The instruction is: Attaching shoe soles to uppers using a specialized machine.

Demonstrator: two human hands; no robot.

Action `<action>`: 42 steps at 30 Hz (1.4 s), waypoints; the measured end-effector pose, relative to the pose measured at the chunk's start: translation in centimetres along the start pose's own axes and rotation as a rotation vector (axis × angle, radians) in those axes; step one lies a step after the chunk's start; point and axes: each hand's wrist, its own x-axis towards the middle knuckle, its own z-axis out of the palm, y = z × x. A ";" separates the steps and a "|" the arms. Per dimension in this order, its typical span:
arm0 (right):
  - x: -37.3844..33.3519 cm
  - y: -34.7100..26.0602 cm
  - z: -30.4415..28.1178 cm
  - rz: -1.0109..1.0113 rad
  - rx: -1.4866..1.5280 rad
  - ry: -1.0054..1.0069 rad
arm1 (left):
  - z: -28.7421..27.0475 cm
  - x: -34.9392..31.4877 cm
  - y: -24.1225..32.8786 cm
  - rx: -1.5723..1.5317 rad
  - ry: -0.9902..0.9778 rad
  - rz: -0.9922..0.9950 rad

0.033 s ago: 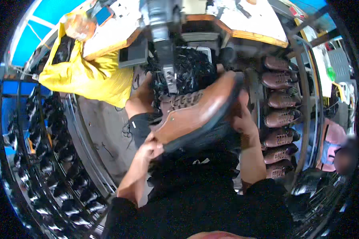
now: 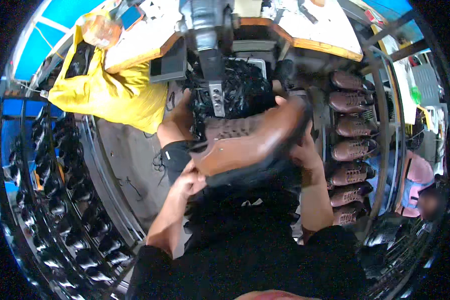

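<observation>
A brown lace-up shoe (image 2: 252,147) with a thick dark sole lies sideways between my two hands above my lap, its toe pointing right and somewhat blurred. My left hand (image 2: 189,181) pinches the heel end near the sole. Around the toe end, my right hand (image 2: 302,147) grips from the sole side, with part of its fingers hidden behind the shoe. Just beyond the shoe's laces, a machine arm (image 2: 216,97) with a narrow perforated metal end hangs down. Beneath that arm sits a heap of black strips (image 2: 245,82).
Brown shoes (image 2: 352,150) line a rack at my right. Black glossy shoes (image 2: 60,205) fill racks at my left. A yellow sack (image 2: 120,100) leans by the white worktable (image 2: 330,30) with wooden edging. Another person (image 2: 417,182) in pink is at the far right.
The shoe has tilted slightly, its toe end dipping a little toward me and its heel shifting right. Both hands keep their hold and move with it.
</observation>
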 end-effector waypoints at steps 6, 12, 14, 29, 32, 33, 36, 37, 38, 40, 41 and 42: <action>0.4 1.3 2.7 0.020 -0.174 0.091 | 7.2 9.8 -0.1 1.823 0.748 0.176; 2.5 -0.3 7.0 -0.469 -0.879 -0.095 | 13.4 16.5 -0.1 2.180 0.314 0.383; 2.9 -1.0 7.6 -0.489 -0.870 -0.089 | 13.8 17.4 0.0 2.010 0.311 0.462; 4.3 -3.6 7.5 -0.618 -1.147 -0.088 | 14.8 18.6 1.3 1.953 0.312 0.439; 4.0 -5.4 8.2 -0.604 -1.279 -0.117 | 14.9 18.5 1.0 1.930 0.309 0.452; 4.0 -5.9 8.2 -0.600 -1.359 -0.128 | 14.7 18.5 0.9 1.871 0.312 0.450; 4.1 -7.1 8.3 -0.630 -1.446 -0.178 | 14.1 18.0 0.8 1.765 0.361 0.423; 4.2 -7.6 8.3 -0.633 -1.443 -0.178 | 13.9 17.6 0.7 1.720 0.409 0.399; 4.4 -8.0 8.4 -0.642 -1.480 -0.209 | 13.7 17.5 0.7 1.723 0.410 0.399; 4.5 -9.3 9.4 -0.653 -1.515 -0.245 | 13.3 17.4 0.2 1.620 0.434 0.417; 4.2 -10.3 10.2 -0.566 -1.547 -0.259 | 13.0 17.6 0.2 1.560 0.408 0.417; 4.1 -11.0 10.7 -0.483 -1.569 -0.279 | 12.8 17.6 0.0 1.564 0.412 0.421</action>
